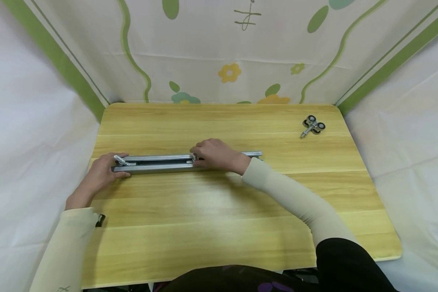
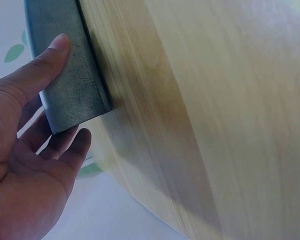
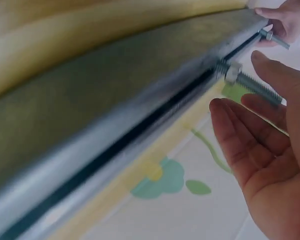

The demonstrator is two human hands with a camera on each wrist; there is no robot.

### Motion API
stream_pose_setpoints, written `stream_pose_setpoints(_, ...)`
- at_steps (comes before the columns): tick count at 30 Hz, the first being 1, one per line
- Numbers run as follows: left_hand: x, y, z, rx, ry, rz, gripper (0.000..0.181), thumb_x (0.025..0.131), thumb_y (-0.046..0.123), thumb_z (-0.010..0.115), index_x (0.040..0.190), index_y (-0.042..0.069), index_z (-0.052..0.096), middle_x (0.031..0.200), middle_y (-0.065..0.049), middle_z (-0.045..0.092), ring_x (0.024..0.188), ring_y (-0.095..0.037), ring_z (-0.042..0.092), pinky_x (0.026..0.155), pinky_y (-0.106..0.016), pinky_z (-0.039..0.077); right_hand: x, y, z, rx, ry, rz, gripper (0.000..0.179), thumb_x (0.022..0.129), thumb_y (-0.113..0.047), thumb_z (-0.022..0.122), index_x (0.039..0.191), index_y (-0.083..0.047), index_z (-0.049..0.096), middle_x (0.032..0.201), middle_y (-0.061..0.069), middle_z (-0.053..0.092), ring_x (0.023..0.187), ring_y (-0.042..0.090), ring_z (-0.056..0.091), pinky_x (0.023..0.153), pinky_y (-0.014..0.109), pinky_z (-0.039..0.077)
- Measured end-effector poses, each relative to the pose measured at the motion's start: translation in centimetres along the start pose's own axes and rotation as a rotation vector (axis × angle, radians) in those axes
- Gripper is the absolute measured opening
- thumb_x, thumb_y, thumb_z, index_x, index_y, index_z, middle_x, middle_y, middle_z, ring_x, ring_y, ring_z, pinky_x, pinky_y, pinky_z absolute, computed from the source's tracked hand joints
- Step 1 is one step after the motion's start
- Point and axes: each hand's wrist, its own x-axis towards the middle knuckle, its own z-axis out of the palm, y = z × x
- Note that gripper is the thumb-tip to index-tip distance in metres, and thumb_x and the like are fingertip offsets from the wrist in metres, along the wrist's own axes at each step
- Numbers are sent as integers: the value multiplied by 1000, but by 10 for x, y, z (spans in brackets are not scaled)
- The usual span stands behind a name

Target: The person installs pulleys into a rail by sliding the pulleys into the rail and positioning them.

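A long slotted metal rail (image 1: 160,168) lies across the table. The left hand (image 1: 101,170) grips its left end, thumb (image 2: 60,50) on the near side wall and fingers around the far side. A threaded bolt (image 1: 120,160) with a nut rises from the slot beside that hand. Farther along the slot, the right hand (image 1: 219,155) is around a second bolt (image 3: 257,87) with a nut. In the right wrist view its thumb and fingers stand apart, with the bolt between them and no visible pinch. What sits inside the rail below the bolts is hidden.
A small roller trolley (image 1: 314,125) with black-rimmed wheels and a bolt lies at the table's back right. The wooden table (image 1: 211,235) meets a patterned cloth (image 1: 204,44) behind, and white cloth hangs at both sides.
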Motion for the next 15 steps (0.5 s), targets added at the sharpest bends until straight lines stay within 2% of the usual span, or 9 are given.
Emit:
stream_pose_setpoints(4,1,1,2,-6,9,9,68,80,8,93,138,-8,62,129,-43,61,118,-62,57,98,-73,45,-12,11,-9,-82,12,42,46,103,-39,71,137,-7,70,126,11,75,111,27,73,90,42,62)
stream_pose_setpoints(6,1,2,2,-13,8,8,68,80,7,92,139,-8,62,129,-43,61,118,-61,57,98,-73,45,-21,17,-15,-105,27,70,48,104,-41,69,138,-7,70,129,12,74,114,29,73,92,44,62)
stream_pose_setpoints(11,1,2,2,-24,20,10,66,80,7,92,138,-7,63,130,-41,62,120,-61,57,100,-72,44,-48,40,-29,-104,108,153,50,103,-41,71,135,-3,70,127,16,74,111,33,74,89,45,63)
stream_pose_setpoints(15,-1,1,2,-23,38,17,66,79,7,93,136,-6,64,129,-41,62,119,-61,57,100,-72,44,-75,66,-39,-113,144,258,52,101,-39,74,134,1,69,126,20,74,106,36,75,86,48,64)
